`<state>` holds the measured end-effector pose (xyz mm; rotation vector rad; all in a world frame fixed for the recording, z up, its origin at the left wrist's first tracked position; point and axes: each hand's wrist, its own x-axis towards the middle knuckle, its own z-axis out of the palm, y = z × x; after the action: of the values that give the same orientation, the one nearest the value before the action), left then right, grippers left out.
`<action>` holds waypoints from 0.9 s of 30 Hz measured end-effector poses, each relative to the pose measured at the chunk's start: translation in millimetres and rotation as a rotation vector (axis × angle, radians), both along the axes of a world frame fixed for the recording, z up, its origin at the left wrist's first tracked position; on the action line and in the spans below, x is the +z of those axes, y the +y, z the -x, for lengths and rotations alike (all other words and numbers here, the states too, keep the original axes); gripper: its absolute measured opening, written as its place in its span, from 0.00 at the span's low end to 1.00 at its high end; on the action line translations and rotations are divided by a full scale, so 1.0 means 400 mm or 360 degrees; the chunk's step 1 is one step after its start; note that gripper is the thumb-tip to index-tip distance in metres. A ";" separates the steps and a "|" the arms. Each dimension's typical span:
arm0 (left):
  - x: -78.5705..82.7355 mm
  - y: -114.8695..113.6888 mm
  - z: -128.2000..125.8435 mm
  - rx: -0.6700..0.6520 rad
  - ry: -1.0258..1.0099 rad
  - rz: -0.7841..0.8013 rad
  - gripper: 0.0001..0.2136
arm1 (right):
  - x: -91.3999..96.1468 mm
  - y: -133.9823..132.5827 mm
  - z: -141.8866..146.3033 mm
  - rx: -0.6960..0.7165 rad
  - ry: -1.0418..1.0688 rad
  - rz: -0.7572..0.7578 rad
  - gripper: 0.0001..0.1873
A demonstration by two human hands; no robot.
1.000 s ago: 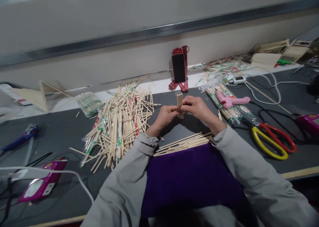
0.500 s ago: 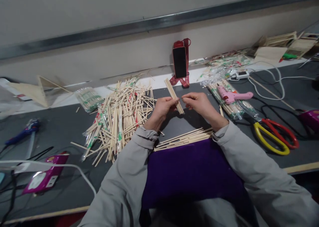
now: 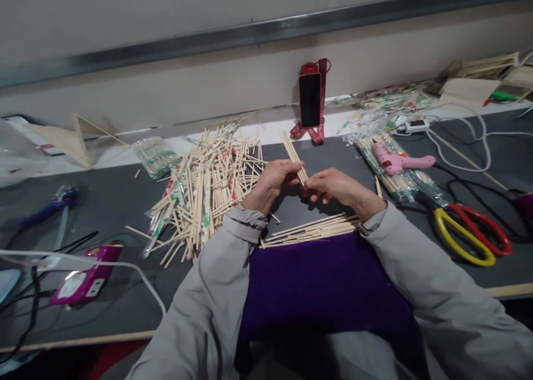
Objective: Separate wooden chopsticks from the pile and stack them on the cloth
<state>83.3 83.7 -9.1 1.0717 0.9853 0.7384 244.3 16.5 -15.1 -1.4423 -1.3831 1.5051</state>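
Observation:
A small bundle of pale wooden chopsticks slants up and away from me above the dark table. My left hand grips it around the lower half, thumb on top. The fingertips of my right hand pinch its near end, and the other fingers of that hand are loosely curled. Below both hands, a row of loose chopsticks lies at the edge of the purple cloth. To the left of my left hand spreads a big tangled pile of chopsticks, some in printed wrappers.
On the right lie packed chopsticks, a pink glue gun on them, and red-and-yellow-handled scissors. A phone stands by the wall. At left are a blue glue gun, a magenta box and cables.
My right hand has moved in to the near end of the bundle and now touches it; before, it was slightly apart. The left hand keeps its hold. The view has shifted a little.

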 end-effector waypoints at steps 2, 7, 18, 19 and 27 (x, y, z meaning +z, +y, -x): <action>0.000 -0.006 -0.002 -0.0029 -0.0012 -0.0021 0.08 | -0.011 0.002 0.002 0.0027 -0.0019 -0.0039 0.10; -0.001 -0.021 -0.004 -0.0098 0.0052 -0.0245 0.13 | -0.033 0.003 0.009 0.0018 -0.0024 -0.0026 0.10; 0.050 -0.039 0.003 0.0035 -0.0184 -0.0524 0.15 | -0.029 0.000 0.022 0.0014 0.0199 -0.0093 0.12; 0.060 -0.039 0.003 0.0096 -0.0273 -0.0514 0.15 | -0.029 -0.003 0.024 0.0054 0.0204 -0.0080 0.13; 0.104 -0.053 0.004 0.0150 -0.0477 -0.0476 0.14 | -0.028 -0.013 0.030 0.0233 0.0234 -0.0090 0.16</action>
<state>81.8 62.5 32.4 1.1354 0.6846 1.1144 232.5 11.3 -26.2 -1.1926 -1.4548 1.6156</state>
